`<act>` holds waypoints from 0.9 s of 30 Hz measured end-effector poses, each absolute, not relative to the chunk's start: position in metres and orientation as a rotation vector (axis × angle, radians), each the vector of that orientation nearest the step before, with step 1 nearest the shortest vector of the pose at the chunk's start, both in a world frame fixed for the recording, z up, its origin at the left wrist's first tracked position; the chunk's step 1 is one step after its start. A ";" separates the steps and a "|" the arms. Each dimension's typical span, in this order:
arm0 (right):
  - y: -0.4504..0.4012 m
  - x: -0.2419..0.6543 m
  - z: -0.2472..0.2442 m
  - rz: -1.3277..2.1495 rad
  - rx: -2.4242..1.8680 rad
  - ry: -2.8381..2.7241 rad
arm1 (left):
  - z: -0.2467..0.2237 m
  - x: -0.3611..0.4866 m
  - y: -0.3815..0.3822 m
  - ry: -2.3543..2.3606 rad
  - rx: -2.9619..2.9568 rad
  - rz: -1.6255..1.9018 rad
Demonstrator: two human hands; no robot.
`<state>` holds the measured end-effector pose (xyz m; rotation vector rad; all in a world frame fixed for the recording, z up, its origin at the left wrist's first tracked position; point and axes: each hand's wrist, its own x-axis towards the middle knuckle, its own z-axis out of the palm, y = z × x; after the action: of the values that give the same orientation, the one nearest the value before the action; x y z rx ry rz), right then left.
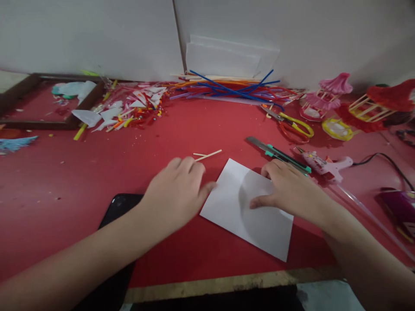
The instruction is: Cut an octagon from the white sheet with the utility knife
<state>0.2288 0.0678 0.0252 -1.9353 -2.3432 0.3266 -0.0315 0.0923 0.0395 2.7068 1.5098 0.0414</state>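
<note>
a white paper (pixel 234 205) lies aslant on the red worktop (pixel 162 268). over its right part, the right hand (pixel 285 186) is unclenched, thumb and fingers parted. the left hand (pixel 175 190) is at its left, near thin sticks (pixel 210 154); with fingertips hidden, i cannot tell its grip.

a pale grey wall (pixel 81 39) rises behind the red worktop (pixel 201 123), split by a dark, slightly slanting seam (pixel 179 39). the near edge (pixel 220 286) of the worktop is a tan strip, scuffed and darkly stained. the light is dim and soft, with a paler sheen on the worktop's left side and a deeper red at the front middle.
</note>
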 end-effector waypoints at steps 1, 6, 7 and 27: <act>0.069 0.229 0.024 0.360 -1.948 -2.305 | 0.039 -0.030 0.087 1.428 2.647 0.060; 0.076 0.238 0.025 0.721 -2.029 -1.951 | 0.026 -0.028 0.081 1.273 2.263 0.269; 0.078 0.241 0.024 0.835 -1.998 -1.836 | 0.024 -0.028 0.084 1.266 2.148 0.382; 0.079 0.211 0.012 1.561 -1.138 -0.817 | 0.018 -0.034 0.099 1.001 1.239 0.917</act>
<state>0.2106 0.0785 0.0124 -1.1378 -0.8167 1.5606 -0.0344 0.0994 0.0185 1.2391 1.0012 0.9166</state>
